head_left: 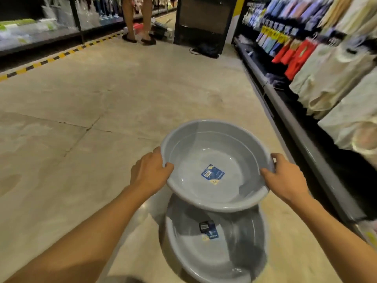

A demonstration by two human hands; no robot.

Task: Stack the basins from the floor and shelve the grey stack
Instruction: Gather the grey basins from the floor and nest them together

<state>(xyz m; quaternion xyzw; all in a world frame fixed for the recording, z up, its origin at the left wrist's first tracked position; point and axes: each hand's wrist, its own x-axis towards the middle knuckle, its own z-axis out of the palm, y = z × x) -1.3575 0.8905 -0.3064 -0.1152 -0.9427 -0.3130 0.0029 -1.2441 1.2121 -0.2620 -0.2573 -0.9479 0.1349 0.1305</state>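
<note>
While both hands are clamping opposite sides of the rim, the upper grey basin (216, 166) is hanging level in the air, mouth up. The left hand (150, 172) is gripping w/ thumb hooked over the inside of the rim and fingers going under it; the right hand (285, 178) is doing the same on the far side, thumb in, fingers wrapping the outer edge. Gripping at two opposite points is prob. what's keeping such a wide, shallow thing from tipping.

Directly below, a second grey basin (214, 248) is sitting mouth up on the floor (102, 99), partly hidden by the one being held. The two aren't touching; the upper one is hovering above and a bit further along the aisle. Each is carrying a blue label at the bottom. Looks to me like the nesting step: the held one needs lining up over the lower rim, then dropping in.

To the right, a shelf rack (306, 139) is running along the aisle, its upper levels loaded w/ folded clothes (330, 78). Further down, another person's legs (138, 19) are standing near some goods on the floor. Which shelf is taking the grey stack, can't tell.
</note>
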